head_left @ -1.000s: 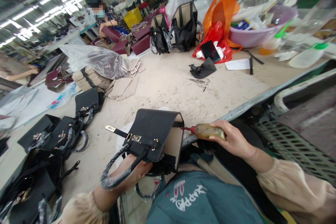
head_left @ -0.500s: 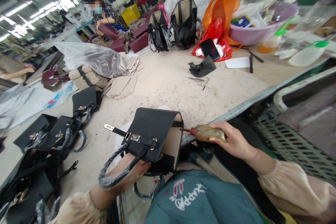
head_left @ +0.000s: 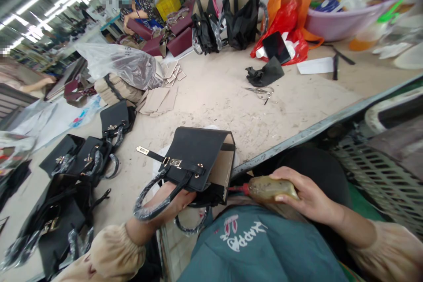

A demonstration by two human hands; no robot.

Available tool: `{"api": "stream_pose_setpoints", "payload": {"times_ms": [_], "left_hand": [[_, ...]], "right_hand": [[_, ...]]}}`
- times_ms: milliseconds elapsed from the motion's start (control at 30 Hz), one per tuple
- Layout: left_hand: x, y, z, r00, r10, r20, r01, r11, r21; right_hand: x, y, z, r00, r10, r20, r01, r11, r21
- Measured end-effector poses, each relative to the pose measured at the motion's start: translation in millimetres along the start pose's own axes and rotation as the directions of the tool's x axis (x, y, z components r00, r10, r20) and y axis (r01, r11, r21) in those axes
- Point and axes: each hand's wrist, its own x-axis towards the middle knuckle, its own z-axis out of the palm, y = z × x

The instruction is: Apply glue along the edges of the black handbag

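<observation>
A black handbag (head_left: pixel 194 154) with gold hardware and plastic-wrapped handles is tilted at the table's near edge. My left hand (head_left: pixel 178 198) reaches through a handle and grips the bag from below, its fingertips partly hidden. In my right hand (head_left: pixel 297 189) is a squeeze bottle (head_left: pixel 269 188) of yellowish glue-like liquid, lying sideways. Its red nozzle (head_left: pixel 239 189) points left at the bag's open side, where the beige inner panel (head_left: pixel 222 169) shows. Whether the tip touches the bag I cannot tell.
Several black handbags (head_left: pixel 89 154) lie at left. Beige panels (head_left: pixel 160 100), scissors (head_left: pixel 262 92) and a black scrap (head_left: pixel 264 72) rest further back. A purple basin (head_left: pixel 340 22) stands at back right, a green crate (head_left: pixel 366 167) at right. A person (head_left: pixel 132 9) handles maroon bags across the table.
The view has shifted, so the table's things sit higher. The bottle's nozzle has moved down along the bag's side edge. Both hands keep their hold.
</observation>
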Motion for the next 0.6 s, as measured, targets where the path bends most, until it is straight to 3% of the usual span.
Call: {"api": "stream_pose_setpoints", "payload": {"times_ms": [167, 400, 600], "left_hand": [[-4, -3, -0.1, 1.0, -0.005, 0.006, 0.005, 1.0, -0.004], [-1, 3, -10.3, 0.999, -0.011, 0.039, 0.009, 0.998, 0.056], [-2, -2, 0.7, 1.0, 0.004, -0.027, -0.003, 0.999, 0.041]], "right_hand": [[-5, -12, 7, 0.999, -0.015, 0.045, 0.012, 0.997, 0.074], [-2, -12, 3, 1.0, -0.003, -0.025, 0.004, 0.999, 0.036], [4, -13, 6, 0.999, 0.022, -0.03, -0.021, 0.999, 0.04]]}}
